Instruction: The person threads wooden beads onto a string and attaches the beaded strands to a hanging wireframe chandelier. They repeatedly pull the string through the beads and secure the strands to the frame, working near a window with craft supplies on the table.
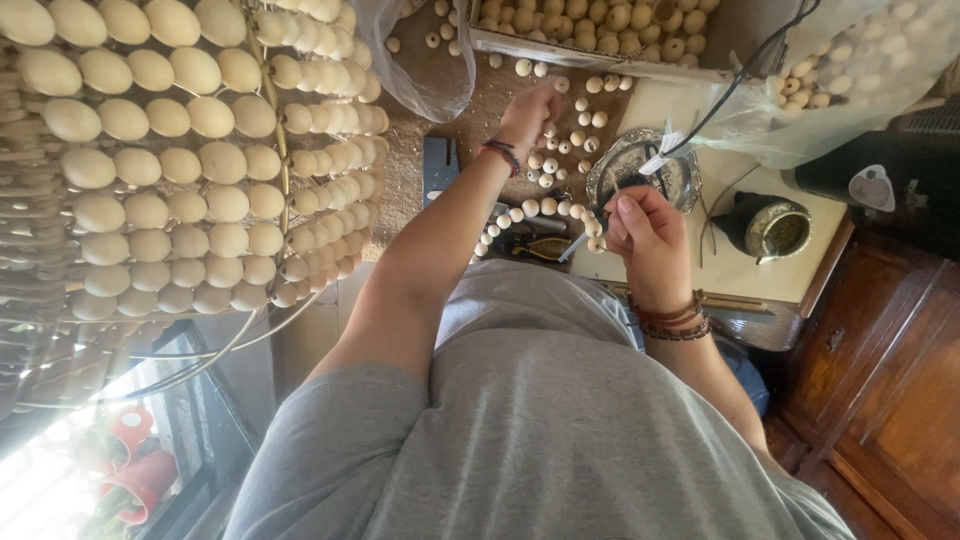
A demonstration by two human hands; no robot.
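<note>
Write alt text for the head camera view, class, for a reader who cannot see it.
A person strings pale wooden beads: the left hand reaches among loose beads on a table, and the right hand holds the end of a beaded strand. A large beaded frame hangs at left.

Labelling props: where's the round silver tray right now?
Head view, upper right of centre: the silver tray lies on the pale tabletop, just above the right hand, with loose wooden beads to its left.

The beaded frame [180, 150] and bead tray [600, 25] run off the edges; fingertips of both hands hidden.
</note>
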